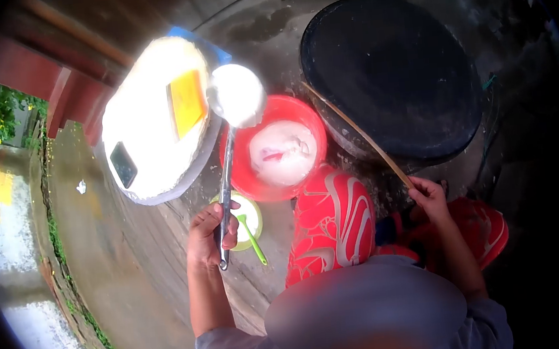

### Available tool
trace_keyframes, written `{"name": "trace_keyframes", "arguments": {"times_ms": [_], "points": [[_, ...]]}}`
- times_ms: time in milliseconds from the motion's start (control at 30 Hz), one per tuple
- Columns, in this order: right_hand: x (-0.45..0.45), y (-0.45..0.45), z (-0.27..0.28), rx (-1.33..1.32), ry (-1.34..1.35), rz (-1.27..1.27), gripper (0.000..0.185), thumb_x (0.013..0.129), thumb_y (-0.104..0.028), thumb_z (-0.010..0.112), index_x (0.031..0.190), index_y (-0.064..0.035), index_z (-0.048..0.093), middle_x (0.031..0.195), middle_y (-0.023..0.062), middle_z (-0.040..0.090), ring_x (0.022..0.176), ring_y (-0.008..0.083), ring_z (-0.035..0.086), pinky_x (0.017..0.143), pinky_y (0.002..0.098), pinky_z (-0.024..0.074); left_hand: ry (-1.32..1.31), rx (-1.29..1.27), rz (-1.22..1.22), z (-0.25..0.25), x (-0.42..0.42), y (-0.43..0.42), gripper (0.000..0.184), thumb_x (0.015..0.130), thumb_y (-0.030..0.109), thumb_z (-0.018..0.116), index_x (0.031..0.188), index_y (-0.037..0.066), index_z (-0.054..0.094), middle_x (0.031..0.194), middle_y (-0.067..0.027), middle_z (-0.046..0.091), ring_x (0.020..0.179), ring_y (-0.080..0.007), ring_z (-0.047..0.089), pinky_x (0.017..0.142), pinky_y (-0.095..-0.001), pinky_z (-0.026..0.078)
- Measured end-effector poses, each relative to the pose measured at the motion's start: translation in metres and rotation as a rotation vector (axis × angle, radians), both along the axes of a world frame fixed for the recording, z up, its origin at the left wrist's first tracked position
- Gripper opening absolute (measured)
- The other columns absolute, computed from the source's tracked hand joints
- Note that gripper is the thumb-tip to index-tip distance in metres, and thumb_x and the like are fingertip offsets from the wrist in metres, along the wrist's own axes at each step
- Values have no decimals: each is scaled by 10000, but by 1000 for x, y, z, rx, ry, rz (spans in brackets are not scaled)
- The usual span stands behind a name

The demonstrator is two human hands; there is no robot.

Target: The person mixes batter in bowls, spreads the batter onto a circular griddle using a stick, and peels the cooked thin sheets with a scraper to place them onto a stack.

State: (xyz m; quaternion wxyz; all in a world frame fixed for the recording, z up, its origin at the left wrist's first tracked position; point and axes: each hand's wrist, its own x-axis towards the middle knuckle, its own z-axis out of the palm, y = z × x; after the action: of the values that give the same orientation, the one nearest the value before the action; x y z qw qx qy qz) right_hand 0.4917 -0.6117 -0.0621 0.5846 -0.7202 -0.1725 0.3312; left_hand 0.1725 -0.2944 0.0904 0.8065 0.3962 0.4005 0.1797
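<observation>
My left hand (210,237) is closed round the metal handle of a ladle (225,166). The ladle's bowl looks white and sits high, beside the rim of a red basin (242,168). Inside that basin lies a thick white batter-like mixture (284,151). At the right, my right hand (429,196) grips the near end of a thin wooden stick (373,145). The stick's far end reaches the edge of a large round black flat-topped surface (390,75). Below the basin is a small bowl of white stuff (243,214) with a green spoon (252,240) in it.
To the left stands a brightly lit white-topped stand (156,132) bearing a yellow-orange item (188,103) and a phone-like dark rectangle (123,165). Blue material (200,43) shows behind it. Reddish beams (60,94) and a concrete floor (141,266) lie farther left.
</observation>
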Motion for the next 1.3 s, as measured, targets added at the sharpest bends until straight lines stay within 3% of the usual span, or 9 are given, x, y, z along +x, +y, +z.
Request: {"name": "trace_keyframes", "arguments": {"times_ms": [100,233,300,400,700,800,867,1133,1300], "points": [[5,-3,28,-87,224,78,288,813,-3,594,1093,20,533,778,31,608,608,50,500,562,175,405,-32,36,10,13,19,-1,373,931,246,421,1047,-100,499,606,-109,517,389,-107,390,350,-212,303],[6,4,34,-27,200,42,278,815,-8,588,1080,12,507,782,17,601,643,55,522,581,175,411,-119,59,22,22,64,1,397,929,245,388,1128,-90,463,675,-107,534,436,-122,425,382,-219,320],[7,12,47,-8,-131,97,324,825,-2,568,1143,11,505,798,17,606,674,57,542,611,176,422,-137,69,4,18,91,5,364,920,224,380,1118,-67,474,693,-102,536,475,-123,440,419,-230,348],[12,20,59,-56,-235,30,393,831,-1,562,1218,-21,499,822,32,618,687,60,552,638,198,441,-148,91,-42,7,139,12,241,911,178,367,981,-14,494,722,-97,538,521,-131,463,443,-235,371],[46,49,77,-99,-752,-75,438,787,7,595,1213,-74,536,843,125,622,679,183,597,620,260,466,-133,75,-47,-53,265,21,167,908,93,373,897,1,512,683,-75,532,512,-129,485,431,-243,419],[58,67,86,-178,-817,9,448,777,40,593,1205,-82,545,903,117,623,712,146,587,633,238,457,-63,81,-19,-78,285,19,138,904,90,404,888,11,517,673,-72,534,508,-134,490,432,-246,423],[66,86,83,-146,-907,13,433,768,-29,597,1187,-133,559,729,101,559,612,235,558,565,308,451,-8,112,-6,-93,292,18,119,900,87,424,882,17,517,671,-71,535,508,-136,493,432,-249,424],[82,113,79,-204,-819,47,410,764,-73,590,1158,-187,583,922,95,628,737,252,607,656,322,492,38,2,63,-103,282,15,131,876,47,471,958,-14,553,662,-54,522,480,-126,471,419,-241,413],[90,115,60,-266,-748,43,415,760,-76,589,1160,-190,584,971,107,632,773,257,615,688,317,495,129,293,96,-94,267,7,286,822,-31,497,1102,-56,545,645,-47,543,457,-95,447,403,-210,360]]}}
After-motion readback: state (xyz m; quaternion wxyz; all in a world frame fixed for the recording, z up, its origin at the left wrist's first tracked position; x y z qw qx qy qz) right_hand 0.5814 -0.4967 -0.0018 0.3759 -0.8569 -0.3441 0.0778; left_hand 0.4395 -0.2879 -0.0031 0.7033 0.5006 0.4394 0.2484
